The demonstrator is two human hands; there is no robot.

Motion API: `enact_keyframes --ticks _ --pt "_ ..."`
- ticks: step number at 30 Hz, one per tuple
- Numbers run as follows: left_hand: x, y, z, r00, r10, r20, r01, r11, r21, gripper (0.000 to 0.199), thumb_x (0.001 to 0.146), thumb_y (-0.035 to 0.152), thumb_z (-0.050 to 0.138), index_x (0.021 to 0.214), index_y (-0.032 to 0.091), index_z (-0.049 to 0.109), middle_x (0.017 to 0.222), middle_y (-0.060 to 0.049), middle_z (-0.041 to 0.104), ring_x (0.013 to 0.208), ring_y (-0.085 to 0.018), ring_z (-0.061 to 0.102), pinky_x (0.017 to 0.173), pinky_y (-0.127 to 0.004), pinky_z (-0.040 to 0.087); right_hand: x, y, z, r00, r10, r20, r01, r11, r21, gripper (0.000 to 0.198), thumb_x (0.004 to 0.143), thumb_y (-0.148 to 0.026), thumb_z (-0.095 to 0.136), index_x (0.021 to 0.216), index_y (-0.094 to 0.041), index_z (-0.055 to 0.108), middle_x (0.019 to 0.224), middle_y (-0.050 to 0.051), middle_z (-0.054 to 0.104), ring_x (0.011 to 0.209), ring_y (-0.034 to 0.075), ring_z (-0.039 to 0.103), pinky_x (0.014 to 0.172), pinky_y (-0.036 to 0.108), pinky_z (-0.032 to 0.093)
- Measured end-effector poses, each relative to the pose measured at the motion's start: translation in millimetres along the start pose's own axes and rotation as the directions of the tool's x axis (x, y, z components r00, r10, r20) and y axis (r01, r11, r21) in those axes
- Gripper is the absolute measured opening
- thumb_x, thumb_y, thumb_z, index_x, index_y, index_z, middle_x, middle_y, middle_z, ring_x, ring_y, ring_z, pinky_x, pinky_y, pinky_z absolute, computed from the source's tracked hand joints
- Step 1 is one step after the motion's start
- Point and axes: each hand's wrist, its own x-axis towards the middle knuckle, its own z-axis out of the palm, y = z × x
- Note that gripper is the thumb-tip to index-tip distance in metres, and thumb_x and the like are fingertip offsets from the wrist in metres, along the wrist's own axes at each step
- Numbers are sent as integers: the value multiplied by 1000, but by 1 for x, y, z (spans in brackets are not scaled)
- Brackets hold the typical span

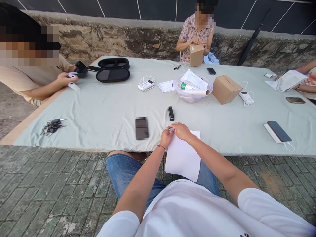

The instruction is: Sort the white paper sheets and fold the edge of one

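A stack or sheet of white paper [183, 156] lies over the table's near edge and hangs towards my lap. My left hand [167, 137] pinches its far left corner, thumb on top. My right hand [182, 131] is closed over the same corner, its fingertips meeting those of my left hand. The fingers partly hide that corner. Just beyond my hands rests a small black stapler [171, 113]. Left of it lies a dark, blurred-out flat object [142, 128].
On the cloth-covered table [103, 112] are keys [53, 127], a black case [113, 75], a plastic basin [192, 98] of papers, a cardboard box [226, 89] and a phone [279, 131] on a white power bank. Other people sit at the left, far side and right, handling things.
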Motion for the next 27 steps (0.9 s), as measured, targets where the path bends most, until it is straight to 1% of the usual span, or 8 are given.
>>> enact_keyframes --ticks 2,5,9,14,18,21,24,27 --pt "-1 1 -1 1000 -2 15 2 1000 -6 54 85 42 60 131 15 51 59 5 50 49 -10 42 48 -23 31 -2 0 1 998 36 -54 -36 999 -1 47 85 -5 44 126 -23 60 133 7 59 119 24 52 94 38 44" --pt "-2 2 -2 999 -6 31 7 1000 -13 63 86 41 59 140 13 42 58 6 49 48 -10 40 48 -23 30 -5 2 3 1000 3 18 -3 999 -32 44 84 -4 43 117 -23 64 124 7 64 117 24 53 92 37 44" --pt "-2 3 -2 999 -5 43 6 999 -31 63 86 40 60 141 13 42 56 7 44 48 -9 39 48 -22 30 -6 6 5 999 16 -42 -18 999 -35 49 83 -3 42 122 -24 62 131 6 60 120 24 51 91 37 44" --pt "-2 4 -2 999 0 50 2 1000 -30 65 85 42 61 140 14 42 55 8 43 47 -8 36 48 -22 29 -9 7 3 999 -26 31 26 1000 -11 53 82 -4 46 127 -29 60 114 4 68 109 22 56 87 34 44" --pt "-3 4 -2 999 14 48 -12 1000 -23 62 84 43 62 137 16 45 54 9 40 46 -8 35 47 -22 28 -11 14 0 992 37 117 -42 998 39 45 85 -16 52 126 -32 61 116 3 68 99 22 60 80 32 45" --pt "-2 2 -3 999 -4 35 7 996 -93 57 83 42 63 133 17 49 54 10 37 46 -8 35 47 -22 30 -12 33 -9 970 142 196 -149 989 21 34 85 -23 53 115 -31 68 108 4 71 87 23 62 73 33 44" --pt "0 -1 -3 999 -29 36 35 984 -176 50 83 42 62 125 18 53 56 9 38 47 -9 37 48 -22 33 -17 65 -26 957 196 213 -196 980 -23 22 86 -29 53 90 -25 73 93 6 71 81 23 62 70 32 43" --pt "3 -2 -2 999 -53 0 52 983 -177 38 82 42 62 110 18 60 59 6 41 50 -10 40 50 -23 36 -28 98 -44 944 179 278 -216 970 110 19 82 -33 58 78 -21 71 84 5 70 75 20 60 66 30 42"
